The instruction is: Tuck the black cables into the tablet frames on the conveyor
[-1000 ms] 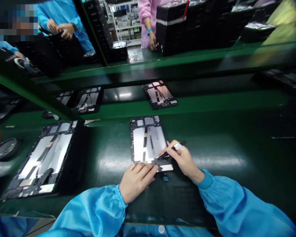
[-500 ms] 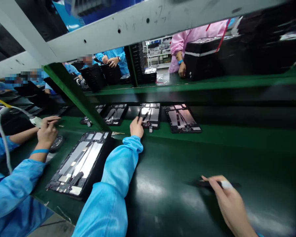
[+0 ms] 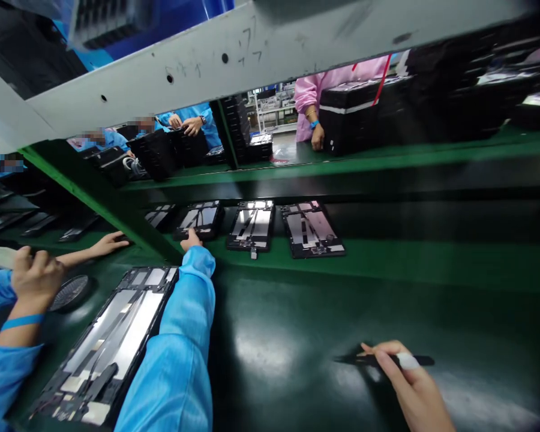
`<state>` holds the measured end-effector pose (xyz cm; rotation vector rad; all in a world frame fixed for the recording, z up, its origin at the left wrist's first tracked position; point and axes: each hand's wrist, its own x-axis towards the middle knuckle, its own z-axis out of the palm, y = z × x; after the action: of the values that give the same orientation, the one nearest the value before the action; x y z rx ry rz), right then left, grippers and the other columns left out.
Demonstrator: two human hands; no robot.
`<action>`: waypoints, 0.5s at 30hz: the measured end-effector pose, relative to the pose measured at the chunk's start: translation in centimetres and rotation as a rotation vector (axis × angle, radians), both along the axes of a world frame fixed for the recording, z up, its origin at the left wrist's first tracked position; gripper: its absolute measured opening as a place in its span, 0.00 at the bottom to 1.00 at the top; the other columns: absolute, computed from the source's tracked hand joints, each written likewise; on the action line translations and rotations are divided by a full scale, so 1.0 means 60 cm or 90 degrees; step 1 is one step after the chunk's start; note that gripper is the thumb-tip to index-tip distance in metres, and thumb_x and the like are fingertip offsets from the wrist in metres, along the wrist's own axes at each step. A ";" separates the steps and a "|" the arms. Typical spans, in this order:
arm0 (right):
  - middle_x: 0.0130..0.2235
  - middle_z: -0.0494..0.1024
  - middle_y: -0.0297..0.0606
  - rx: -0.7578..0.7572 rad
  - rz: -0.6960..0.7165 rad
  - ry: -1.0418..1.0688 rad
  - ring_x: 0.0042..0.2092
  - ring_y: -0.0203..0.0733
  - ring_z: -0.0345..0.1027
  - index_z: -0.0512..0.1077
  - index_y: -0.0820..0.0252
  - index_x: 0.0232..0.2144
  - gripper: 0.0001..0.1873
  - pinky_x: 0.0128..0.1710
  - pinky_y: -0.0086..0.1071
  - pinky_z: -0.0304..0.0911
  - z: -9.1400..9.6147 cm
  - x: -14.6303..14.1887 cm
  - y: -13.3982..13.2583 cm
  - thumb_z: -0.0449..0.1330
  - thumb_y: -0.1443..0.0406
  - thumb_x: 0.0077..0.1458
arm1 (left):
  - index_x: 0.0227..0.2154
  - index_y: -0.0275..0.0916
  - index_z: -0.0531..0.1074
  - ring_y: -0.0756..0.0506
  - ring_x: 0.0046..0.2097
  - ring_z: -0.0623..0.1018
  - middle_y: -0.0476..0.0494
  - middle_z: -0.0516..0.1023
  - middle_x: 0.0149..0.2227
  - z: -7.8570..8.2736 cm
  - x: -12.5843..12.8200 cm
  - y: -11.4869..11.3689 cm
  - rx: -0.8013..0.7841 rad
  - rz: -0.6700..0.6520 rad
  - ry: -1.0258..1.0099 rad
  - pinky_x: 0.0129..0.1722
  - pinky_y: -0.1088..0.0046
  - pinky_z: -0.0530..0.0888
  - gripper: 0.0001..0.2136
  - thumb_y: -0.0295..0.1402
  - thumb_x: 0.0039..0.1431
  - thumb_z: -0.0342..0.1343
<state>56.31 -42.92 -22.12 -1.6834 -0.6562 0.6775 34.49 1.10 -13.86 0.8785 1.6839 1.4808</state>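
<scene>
My left hand (image 3: pixel 191 240) reaches to the back of the green bench. Its fingers are closed on the near edge of an opened tablet (image 3: pixel 202 217), whose inside faces up with silvery plates and dark flat cables; the fingertips are partly hidden. Between the fingers of my right hand (image 3: pixel 411 375) is a pair of black tweezers (image 3: pixel 425 360), tips pointing left above the bare bench top. White tape or a wrap shows on one finger. Right of my left hand lie two more opened tablets, one silvery (image 3: pixel 252 225) with a small tab hanging out and one pinkish (image 3: pixel 312 228).
A large opened tablet (image 3: pixel 112 336) tops a stack beside my left sleeve. At left, a co-worker's hand (image 3: pixel 36 276) grips a pale tool near a round dish (image 3: pixel 71 293). A green post (image 3: pixel 99 198) and white beam (image 3: pixel 198 66) cross the view. Black stacks (image 3: pixel 351 120) stand behind.
My left hand has moved left, from the silvery tablet to the one beside it. My right hand keeps the tweezers. The view has shifted right, and the co-worker's hand has moved left.
</scene>
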 end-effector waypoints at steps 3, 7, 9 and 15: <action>0.33 0.80 0.45 0.015 -0.029 -0.027 0.43 0.65 0.75 0.74 0.51 0.27 0.28 0.45 0.54 0.71 0.008 -0.004 0.005 0.58 0.35 0.49 | 0.53 0.36 0.67 0.44 0.47 0.76 0.39 0.71 0.51 0.038 0.043 -0.015 0.007 -0.021 -0.122 0.44 0.61 0.77 0.16 0.38 0.66 0.55; 0.30 0.81 0.44 0.070 -0.042 0.003 0.37 0.58 0.77 0.76 0.56 0.35 0.31 0.43 0.49 0.72 0.018 -0.009 0.009 0.57 0.36 0.52 | 0.52 0.35 0.68 0.46 0.44 0.77 0.40 0.73 0.49 0.095 0.099 -0.096 0.030 -0.136 -0.263 0.42 0.66 0.78 0.15 0.36 0.67 0.54; 0.27 0.80 0.43 0.102 -0.066 0.022 0.37 0.57 0.77 0.77 0.58 0.37 0.32 0.41 0.47 0.73 0.022 -0.011 0.007 0.58 0.37 0.52 | 0.50 0.34 0.69 0.49 0.42 0.78 0.41 0.75 0.46 0.112 0.105 -0.170 0.025 -0.218 -0.320 0.41 0.71 0.78 0.11 0.32 0.68 0.51; 0.23 0.77 0.36 0.177 -0.114 0.044 0.22 0.42 0.71 0.74 0.63 0.47 0.32 0.23 0.34 0.70 0.030 -0.021 -0.009 0.59 0.42 0.57 | 0.46 0.34 0.73 0.50 0.36 0.80 0.41 0.79 0.42 0.080 0.015 -0.449 -0.131 -0.406 -0.374 0.35 0.76 0.78 0.09 0.28 0.66 0.50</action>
<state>55.06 -43.46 -20.30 -1.4352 -0.5177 0.4899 35.40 -25.82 -9.07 0.6858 0.9711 0.9707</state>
